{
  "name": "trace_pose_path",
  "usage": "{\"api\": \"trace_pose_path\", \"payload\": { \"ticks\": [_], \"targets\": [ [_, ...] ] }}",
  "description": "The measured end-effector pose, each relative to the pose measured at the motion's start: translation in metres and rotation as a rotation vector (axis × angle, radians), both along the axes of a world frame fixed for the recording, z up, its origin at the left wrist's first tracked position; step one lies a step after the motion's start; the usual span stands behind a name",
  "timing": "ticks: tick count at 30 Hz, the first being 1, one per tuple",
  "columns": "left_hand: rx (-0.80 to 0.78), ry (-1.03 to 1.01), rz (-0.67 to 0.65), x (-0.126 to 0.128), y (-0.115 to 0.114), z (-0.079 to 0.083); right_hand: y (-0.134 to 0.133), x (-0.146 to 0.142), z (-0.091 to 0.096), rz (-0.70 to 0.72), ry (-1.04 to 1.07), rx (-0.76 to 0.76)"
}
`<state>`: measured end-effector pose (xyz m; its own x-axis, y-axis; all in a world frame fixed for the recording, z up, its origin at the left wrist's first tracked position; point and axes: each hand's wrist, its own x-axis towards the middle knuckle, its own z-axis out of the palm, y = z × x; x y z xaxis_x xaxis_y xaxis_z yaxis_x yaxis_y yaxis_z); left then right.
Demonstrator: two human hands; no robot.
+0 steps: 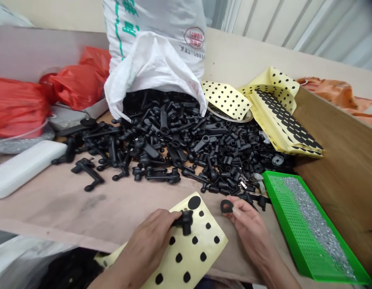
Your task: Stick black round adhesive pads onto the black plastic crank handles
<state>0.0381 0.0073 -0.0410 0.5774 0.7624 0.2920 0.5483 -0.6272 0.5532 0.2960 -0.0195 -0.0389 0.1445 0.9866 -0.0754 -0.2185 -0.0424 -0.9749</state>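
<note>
My left hand [154, 237] is closed round a black plastic handle part [186, 221] and holds it over a yellow sheet of black round stickers [192, 251] at the table's near edge. My right hand [247, 222] pinches a small black ring-shaped disc [226, 206] between thumb and fingertips, just right of the sheet. A large heap of black plastic handles and knobs [186, 140] lies right behind both hands, spilling from a white woven sack [155, 52].
A green perforated tray [297, 249] of small silver screws sits at the right. More yellow sticker sheets [279, 112] lie at the back right. Red plastic bags [20, 104] and a white block [23, 166] are at the left. A brown board wall [348, 160] borders the right.
</note>
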Motion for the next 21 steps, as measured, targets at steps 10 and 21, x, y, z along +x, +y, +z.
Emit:
{"api": "trace_pose_path", "payload": {
  "ticks": [10, 21],
  "targets": [
    [0.59, 0.119, -0.048, 0.027, 0.001, -0.005, -0.002, -0.02, 0.021, 0.207, 0.158, -0.126],
    [-0.002, 0.171, -0.005, 0.023, 0.004, 0.018, -0.009, -0.024, 0.011, 0.271, 0.278, -0.233]
  ]
}}
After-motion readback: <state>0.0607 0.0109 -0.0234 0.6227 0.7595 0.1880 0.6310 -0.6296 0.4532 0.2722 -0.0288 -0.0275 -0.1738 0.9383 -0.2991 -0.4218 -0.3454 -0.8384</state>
